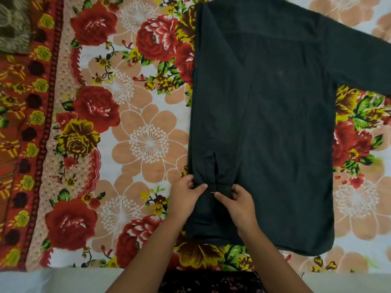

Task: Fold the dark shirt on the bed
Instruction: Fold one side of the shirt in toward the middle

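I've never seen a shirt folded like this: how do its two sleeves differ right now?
The left sleeve is folded in over the dark shirt, lying along its length; the right sleeve is spread out sideways onto the floral bedsheet. The left sleeve's cuff is pinched by both hands, left hand and right hand; no hand touches the right sleeve, and its cuff is out of frame. Both are the same dark fabric.

Soft, even indoor light, no glare; only faint shadow under the hands. Dark shirt (275, 123) reads nearly flat black, folds barely visible. Wide-angle bending at edges; top-left corner smeared, overall slightly soft
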